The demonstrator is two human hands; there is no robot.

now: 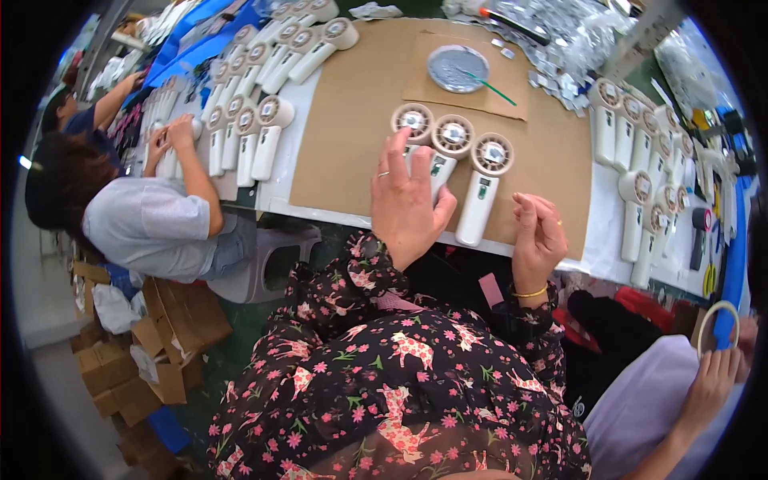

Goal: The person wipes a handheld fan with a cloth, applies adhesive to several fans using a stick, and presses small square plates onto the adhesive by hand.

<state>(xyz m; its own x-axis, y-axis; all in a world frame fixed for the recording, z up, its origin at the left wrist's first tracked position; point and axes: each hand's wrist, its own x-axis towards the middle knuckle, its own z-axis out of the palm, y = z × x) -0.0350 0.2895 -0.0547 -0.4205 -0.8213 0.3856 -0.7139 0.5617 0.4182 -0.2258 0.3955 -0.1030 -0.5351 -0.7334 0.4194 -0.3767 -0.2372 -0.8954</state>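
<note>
Three white handheld fans lie side by side on a cardboard sheet (344, 120): a left fan (412, 118), a middle fan (453, 134) and a right fan (480, 200). Each has a beige round head with a small pale square at its centre. My left hand (406, 196) is over the left and middle fans, fingers apart. Its fingertips touch the left fan's head, and the hand partly hides both handles. To the right of the right fan, my right hand (538, 240) is raised with thumb and fingertips pinched together. Whatever they may hold is too small to make out.
Beyond the fans sits a round dish (438, 70) of grey paste with a green stick (494, 88). Small silvery squares (560, 84) are scattered beside it. More fans stand in rows left (268, 136) and right (636, 192). Co-workers sit at left (152, 216) and lower right (648, 400).
</note>
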